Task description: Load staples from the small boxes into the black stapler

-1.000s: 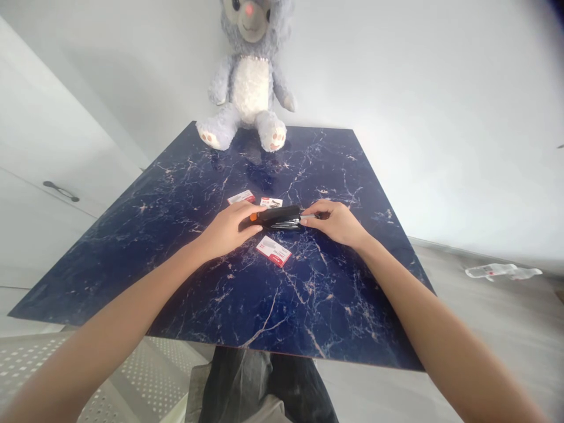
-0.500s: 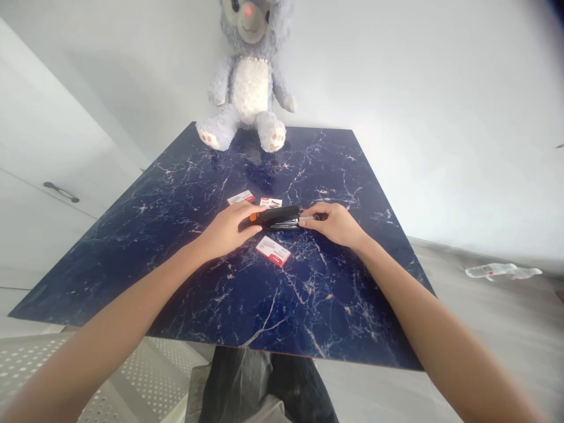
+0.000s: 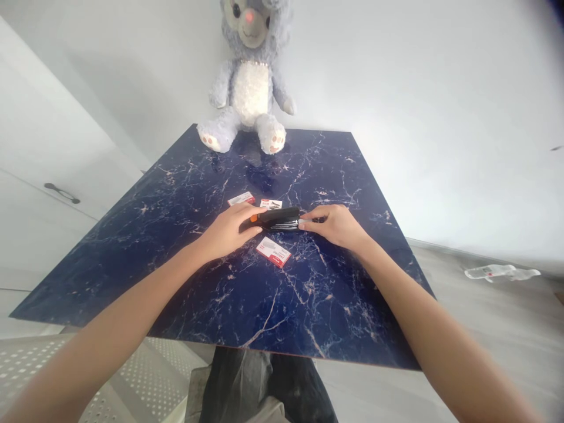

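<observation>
A black stapler (image 3: 278, 216) with an orange part at its left end lies over the middle of the dark blue table. My left hand (image 3: 227, 230) is closed around the orange end, thumb on the near side and fingers on the far side. At the other end, my right hand (image 3: 338, 225) pinches a small silver-grey strip (image 3: 315, 220), mostly covered by the fingers. Silver metal shows along the stapler's near side. Just in front lies a red and white box (image 3: 274, 252). Behind the stapler are another red and white box (image 3: 241, 198) and a small printed packet (image 3: 271, 204).
A grey plush toy (image 3: 250, 88) sits at the table's (image 3: 282, 311) far edge against the wall. White cabinet doors with a dark handle (image 3: 61, 192) stand left. A perforated chair (image 3: 145, 376) is at the near left. Clear plastic bottles (image 3: 502, 272) lie on the floor at right.
The silver-grey strip shows less between the stapler and my right hand, whose fingers sit nearly at the stapler's end. My left hand keeps its hold; the boxes stay in place.
</observation>
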A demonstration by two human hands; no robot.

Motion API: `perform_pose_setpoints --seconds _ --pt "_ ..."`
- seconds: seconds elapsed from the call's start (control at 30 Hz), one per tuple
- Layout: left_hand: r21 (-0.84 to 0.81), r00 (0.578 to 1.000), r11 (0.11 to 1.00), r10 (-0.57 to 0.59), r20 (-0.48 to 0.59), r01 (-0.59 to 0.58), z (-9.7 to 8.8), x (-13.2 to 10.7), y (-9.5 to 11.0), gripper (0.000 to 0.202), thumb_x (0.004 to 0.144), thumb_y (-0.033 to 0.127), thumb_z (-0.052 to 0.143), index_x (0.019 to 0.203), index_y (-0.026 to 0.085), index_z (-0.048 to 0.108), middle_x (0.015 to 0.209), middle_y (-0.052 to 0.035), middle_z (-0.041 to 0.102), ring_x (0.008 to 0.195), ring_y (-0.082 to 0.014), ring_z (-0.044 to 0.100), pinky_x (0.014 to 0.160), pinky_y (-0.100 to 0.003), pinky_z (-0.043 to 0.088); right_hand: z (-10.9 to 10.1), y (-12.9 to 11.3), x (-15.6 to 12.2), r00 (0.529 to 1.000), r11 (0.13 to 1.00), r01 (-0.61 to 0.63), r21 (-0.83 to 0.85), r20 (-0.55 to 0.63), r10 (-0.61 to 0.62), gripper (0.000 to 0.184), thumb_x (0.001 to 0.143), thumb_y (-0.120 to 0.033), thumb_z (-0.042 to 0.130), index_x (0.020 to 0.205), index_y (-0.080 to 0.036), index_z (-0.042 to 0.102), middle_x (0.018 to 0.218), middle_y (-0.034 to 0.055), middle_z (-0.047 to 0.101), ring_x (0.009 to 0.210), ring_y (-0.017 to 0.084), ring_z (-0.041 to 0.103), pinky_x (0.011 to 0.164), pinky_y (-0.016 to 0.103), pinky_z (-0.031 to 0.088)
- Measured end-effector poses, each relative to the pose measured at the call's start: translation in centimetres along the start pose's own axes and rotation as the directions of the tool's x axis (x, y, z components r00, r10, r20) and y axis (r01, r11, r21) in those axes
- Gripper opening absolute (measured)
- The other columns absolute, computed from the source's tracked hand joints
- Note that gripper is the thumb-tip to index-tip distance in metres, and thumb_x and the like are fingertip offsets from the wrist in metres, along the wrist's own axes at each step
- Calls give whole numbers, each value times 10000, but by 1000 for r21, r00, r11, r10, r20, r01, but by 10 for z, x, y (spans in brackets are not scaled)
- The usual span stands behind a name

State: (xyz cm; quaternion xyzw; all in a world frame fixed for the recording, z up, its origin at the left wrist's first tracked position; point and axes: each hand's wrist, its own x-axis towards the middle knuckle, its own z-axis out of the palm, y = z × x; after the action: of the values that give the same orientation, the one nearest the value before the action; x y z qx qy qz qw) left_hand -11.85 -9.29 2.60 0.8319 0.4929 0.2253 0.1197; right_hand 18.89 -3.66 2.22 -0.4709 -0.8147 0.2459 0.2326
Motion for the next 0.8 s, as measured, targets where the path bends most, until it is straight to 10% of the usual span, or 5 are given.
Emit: perform_pose_setpoints --seconds 0.2,0.43,0.8 --pt "6 1000 1000 -5 21 5 -3 1 2 416 984 345 610 1391 265 585 1346 -88 667 1268 -288 605 1056 -462 501 -7 -6 -3 999 992 47 -121 31 -43 308 872 -464 716 1106 -280 796 1134 29 782 964 244 732 898 397 562" --pt "28 990 990 -141 -2 141 -6 2 8 718 908 382 707 1557 272 421 1373 -104 675 1279 -320 618 1077 -520 488 -23 -32 -15 970 918 -238 -316 -40 238 805 853 -531 688 1538 -174 462 976 115 794 932 360 736 823 500 572" --pt "-45 986 986 -161 -49 159 -5 4 12 664 843 316 776 1464 330 541 1163 -37 770 1061 -254 742 940 -368 576 43 -63 -29 999 935 10 -354 -33 -23 955 887 -322 476 1649 -103 -57 921 121 767 650 260 667 612 352 486"
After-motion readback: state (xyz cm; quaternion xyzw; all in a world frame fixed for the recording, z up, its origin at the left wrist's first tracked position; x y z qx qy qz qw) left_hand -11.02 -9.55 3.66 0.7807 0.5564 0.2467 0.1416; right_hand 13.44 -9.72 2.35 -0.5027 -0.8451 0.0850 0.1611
